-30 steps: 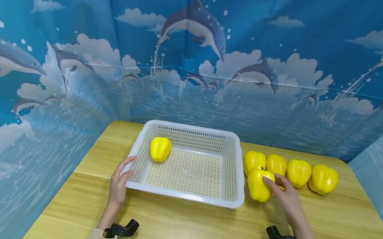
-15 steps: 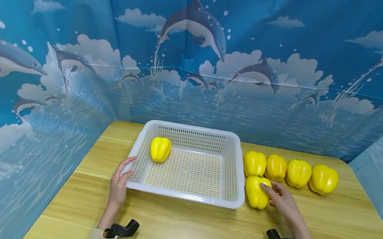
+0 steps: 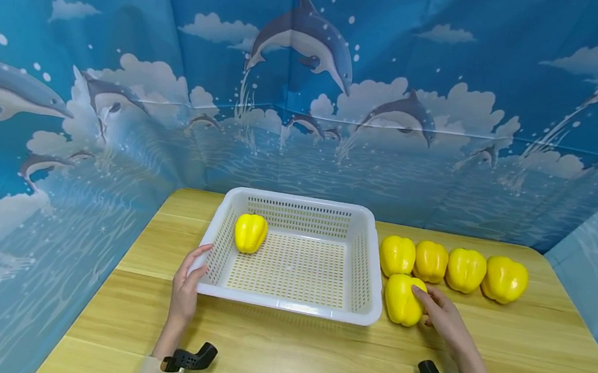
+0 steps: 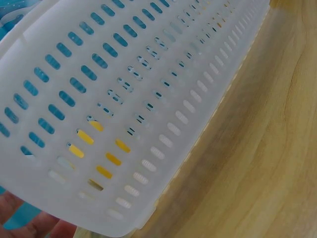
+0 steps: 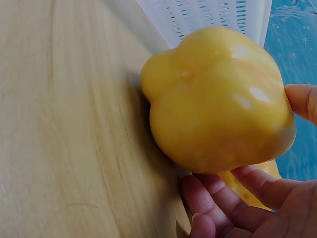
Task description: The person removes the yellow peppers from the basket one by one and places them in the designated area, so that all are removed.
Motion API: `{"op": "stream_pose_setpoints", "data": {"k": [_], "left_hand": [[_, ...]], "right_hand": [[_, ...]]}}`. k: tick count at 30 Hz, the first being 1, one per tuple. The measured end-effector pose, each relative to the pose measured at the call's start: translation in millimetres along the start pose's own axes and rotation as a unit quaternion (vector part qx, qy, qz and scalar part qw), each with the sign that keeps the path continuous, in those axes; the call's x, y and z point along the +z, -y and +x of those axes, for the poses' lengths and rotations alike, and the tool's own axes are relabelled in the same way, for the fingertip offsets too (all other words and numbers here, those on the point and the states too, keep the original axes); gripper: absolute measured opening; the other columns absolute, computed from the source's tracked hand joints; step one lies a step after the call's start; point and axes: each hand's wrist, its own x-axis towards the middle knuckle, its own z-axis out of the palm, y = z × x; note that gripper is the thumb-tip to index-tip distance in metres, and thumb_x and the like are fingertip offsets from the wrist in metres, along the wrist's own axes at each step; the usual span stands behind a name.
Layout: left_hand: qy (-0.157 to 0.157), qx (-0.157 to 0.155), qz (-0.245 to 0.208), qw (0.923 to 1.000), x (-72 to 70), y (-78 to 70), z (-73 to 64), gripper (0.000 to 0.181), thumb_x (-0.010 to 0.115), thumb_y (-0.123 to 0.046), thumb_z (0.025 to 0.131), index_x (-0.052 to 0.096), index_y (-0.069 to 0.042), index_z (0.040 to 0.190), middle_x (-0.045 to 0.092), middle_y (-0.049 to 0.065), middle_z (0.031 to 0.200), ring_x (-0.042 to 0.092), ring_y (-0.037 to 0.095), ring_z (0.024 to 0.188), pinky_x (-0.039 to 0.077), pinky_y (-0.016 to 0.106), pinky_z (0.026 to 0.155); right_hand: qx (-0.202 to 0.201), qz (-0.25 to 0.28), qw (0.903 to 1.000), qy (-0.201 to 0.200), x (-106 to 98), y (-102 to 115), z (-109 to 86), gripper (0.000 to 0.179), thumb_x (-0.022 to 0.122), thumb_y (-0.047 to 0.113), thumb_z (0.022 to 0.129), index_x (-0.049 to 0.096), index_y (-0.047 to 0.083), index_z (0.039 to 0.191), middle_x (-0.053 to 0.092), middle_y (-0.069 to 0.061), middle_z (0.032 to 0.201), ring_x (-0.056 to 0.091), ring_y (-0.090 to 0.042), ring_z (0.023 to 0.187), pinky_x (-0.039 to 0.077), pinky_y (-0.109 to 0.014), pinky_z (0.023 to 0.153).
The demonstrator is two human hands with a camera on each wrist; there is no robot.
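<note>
At the front right corner of a white perforated plastic basket (image 3: 284,305), my right hand (image 3: 445,316) holds a yellow bell pepper (image 3: 404,300), seemingly at table level. The right wrist view shows the thumb (image 5: 303,101) on one side of this pepper (image 5: 218,104) and the other fingers bent along another side. My left hand (image 3: 186,288) holds the basket's front left corner, with thumb and forefinger at the rim. Only parts of its fingers (image 4: 37,225) appear in the left wrist view, beside the basket wall (image 4: 133,94). Another yellow bell pepper (image 3: 250,233) lies inside the basket at the left.
Right of the basket, several yellow bell peppers, such as the rightmost pepper (image 3: 504,280), line the back of the wooden table (image 3: 278,358). The held one is just in front of the leftmost pepper (image 3: 397,256). A blue dolphin-print curtain (image 3: 302,162) hangs behind.
My right hand has brought its bell pepper down and toward the table's front, then slightly right. The pepper has turned, so its stem no longer shows. My left hand and the basket stayed still.
</note>
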Motion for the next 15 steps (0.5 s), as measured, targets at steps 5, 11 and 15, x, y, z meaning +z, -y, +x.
{"op": "stream_pose_setpoints", "data": {"k": [5,11,15], "left_hand": [[-0.003,-0.001,0.003,1.0,-0.2,0.1,-0.3,0.039,0.037,0.001,0.095,0.047,0.007,0.132,0.04,0.018,0.144,0.038,0.03,0.13,0.034,0.018,0.095],[0.001,-0.001,0.002,1.0,-0.8,1.1,0.5,0.039,0.037,0.0,0.096,0.047,0.006,0.133,0.04,0.017,0.144,0.038,0.029,0.13,0.034,0.018,0.095],[0.001,-0.004,0.005,1.0,-0.6,1.3,0.9,0.039,0.037,0.0,0.096,0.048,0.006,0.133,0.04,0.017,0.144,0.038,0.028,0.13,0.034,0.018,0.095]], "right_hand": [[-0.001,0.002,1.0,0.002,0.5,-0.9,-0.6,0.089,0.039,0.062,0.092,0.018,-0.005,0.147,0.027,-0.027,0.144,0.039,-0.035,0.115,0.043,-0.035,0.078],[-0.005,0.004,1.0,0.004,0.4,-1.3,-2.8,0.087,0.037,0.06,0.094,0.015,-0.006,0.148,0.028,-0.028,0.143,0.038,-0.034,0.114,0.043,-0.033,0.079],[-0.004,0.009,1.0,0.002,-0.5,-1.8,-3.7,0.088,0.036,0.059,0.095,0.013,-0.008,0.147,0.028,-0.028,0.141,0.038,-0.034,0.112,0.044,-0.031,0.079]]}}
